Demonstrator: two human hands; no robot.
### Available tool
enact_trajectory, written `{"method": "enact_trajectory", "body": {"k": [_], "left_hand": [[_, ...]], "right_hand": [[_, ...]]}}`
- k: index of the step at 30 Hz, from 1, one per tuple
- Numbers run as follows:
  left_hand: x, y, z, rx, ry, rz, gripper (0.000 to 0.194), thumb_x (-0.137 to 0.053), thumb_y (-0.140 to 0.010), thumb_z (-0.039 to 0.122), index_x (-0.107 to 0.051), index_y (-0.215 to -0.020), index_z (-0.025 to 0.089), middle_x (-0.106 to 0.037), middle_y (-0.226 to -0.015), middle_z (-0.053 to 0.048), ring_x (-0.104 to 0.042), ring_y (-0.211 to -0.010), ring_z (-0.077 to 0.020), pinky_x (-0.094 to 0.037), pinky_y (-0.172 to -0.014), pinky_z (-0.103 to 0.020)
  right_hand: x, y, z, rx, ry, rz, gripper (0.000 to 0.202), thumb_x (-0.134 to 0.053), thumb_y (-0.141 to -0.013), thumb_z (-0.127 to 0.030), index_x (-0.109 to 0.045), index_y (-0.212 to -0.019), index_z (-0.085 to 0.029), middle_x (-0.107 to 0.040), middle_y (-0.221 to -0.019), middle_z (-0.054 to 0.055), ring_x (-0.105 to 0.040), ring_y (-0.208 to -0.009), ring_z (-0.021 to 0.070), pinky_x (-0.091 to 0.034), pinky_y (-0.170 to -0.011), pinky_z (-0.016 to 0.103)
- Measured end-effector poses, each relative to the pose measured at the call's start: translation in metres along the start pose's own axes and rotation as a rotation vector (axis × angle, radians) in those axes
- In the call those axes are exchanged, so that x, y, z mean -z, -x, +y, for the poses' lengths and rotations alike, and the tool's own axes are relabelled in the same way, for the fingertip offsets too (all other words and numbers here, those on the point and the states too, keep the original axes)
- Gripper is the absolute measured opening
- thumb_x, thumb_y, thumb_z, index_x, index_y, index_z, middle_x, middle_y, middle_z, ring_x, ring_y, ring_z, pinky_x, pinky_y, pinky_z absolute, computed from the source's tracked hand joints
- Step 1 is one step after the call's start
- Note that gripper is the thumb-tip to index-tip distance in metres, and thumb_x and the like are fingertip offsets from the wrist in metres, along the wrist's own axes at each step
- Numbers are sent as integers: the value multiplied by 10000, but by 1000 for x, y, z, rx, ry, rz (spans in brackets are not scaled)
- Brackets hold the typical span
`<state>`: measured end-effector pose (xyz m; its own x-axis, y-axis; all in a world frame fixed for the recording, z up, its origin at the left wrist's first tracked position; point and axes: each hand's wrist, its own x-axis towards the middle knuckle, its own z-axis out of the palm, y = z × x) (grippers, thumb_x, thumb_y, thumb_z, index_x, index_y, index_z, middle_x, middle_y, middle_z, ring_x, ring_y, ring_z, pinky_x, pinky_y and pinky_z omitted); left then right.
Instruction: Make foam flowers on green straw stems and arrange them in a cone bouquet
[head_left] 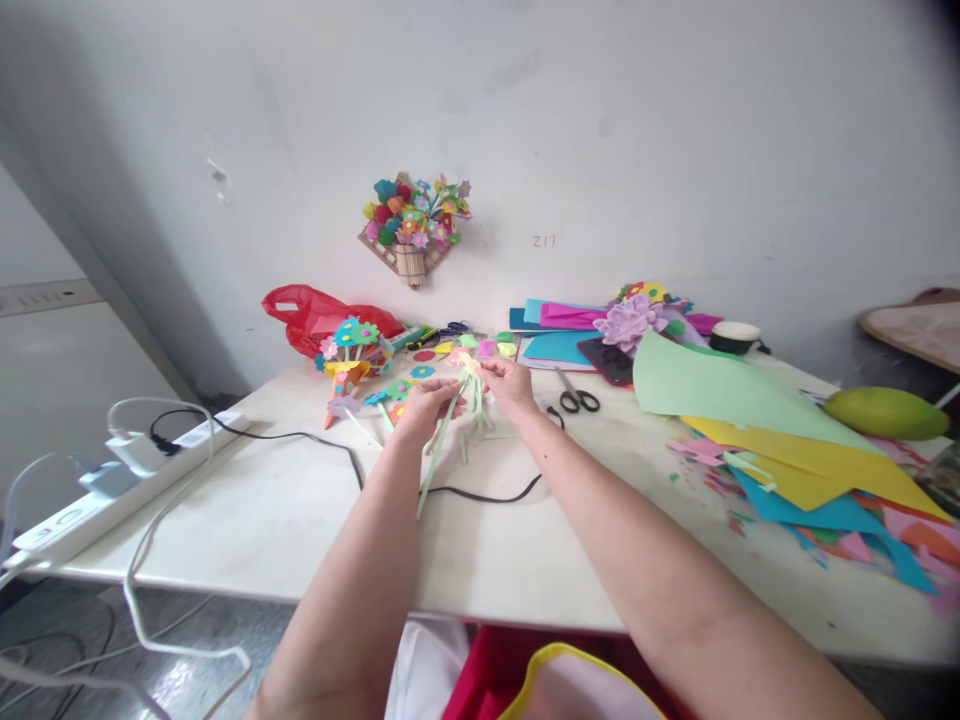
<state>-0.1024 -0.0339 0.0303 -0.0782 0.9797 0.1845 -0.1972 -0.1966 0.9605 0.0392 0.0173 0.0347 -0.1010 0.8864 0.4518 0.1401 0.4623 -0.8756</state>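
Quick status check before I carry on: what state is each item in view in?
Left hand: pinching a pale green strip.
Right hand: fingers closed on the pale cluster.
Scissors: lying flat, blades apparently shut.
Phone: flat, screen dark.
Power strip: plugs inserted.
Red bag: crumpled.
Wall basket: hung, full of flowers.

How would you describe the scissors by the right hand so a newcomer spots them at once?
On the white table, look just right of the right hand. The scissors lie there, blades pointing toward the wall. Unlike the flat, dark phone-like slab beside them, they have two black handle loops.
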Motion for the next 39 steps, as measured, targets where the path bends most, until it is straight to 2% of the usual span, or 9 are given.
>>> {"method": "enact_trajectory", "body": {"k": [10,15,20,39], "left_hand": [[-2,2,2,20,-33,21,264,-738,-559,283,-604,-715,117,-607,-532,-28,-511,-397,-97,-366,-400,-196],[-3,2,3,26,-48,32,265,-728,-561,280,-600,-720,112,-604,-523,-24,-510,-396,-96,-366,-404,-199],[-3,2,2,35,-57,50,256,-718,-569,267,-600,-732,109,-600,-522,-27,-517,-403,-102,-373,-411,-204],[-6,3,5,41,-84,56,256,-726,-567,274,-613,-727,109,-601,-509,-25,-499,-375,-95,-367,-395,-206]], "right_hand": [[-5,0,8,120,86,20,140,-589,-739,-279,-698,-790,-209,-704,-754,-7,-564,-454,103,-456,-525,230],[-5,0,9,179,129,48,120,-604,-727,-266,-711,-762,-222,-710,-754,5,-627,-601,142,-481,-577,239],[-5,2,7,194,195,46,127,-604,-726,-243,-717,-779,-225,-711,-752,7,-643,-684,159,-480,-606,242],[0,11,-8,223,483,-2,158,-598,-746,-243,-730,-833,-247,-705,-719,3,-612,-651,149,-425,-611,241]]}}
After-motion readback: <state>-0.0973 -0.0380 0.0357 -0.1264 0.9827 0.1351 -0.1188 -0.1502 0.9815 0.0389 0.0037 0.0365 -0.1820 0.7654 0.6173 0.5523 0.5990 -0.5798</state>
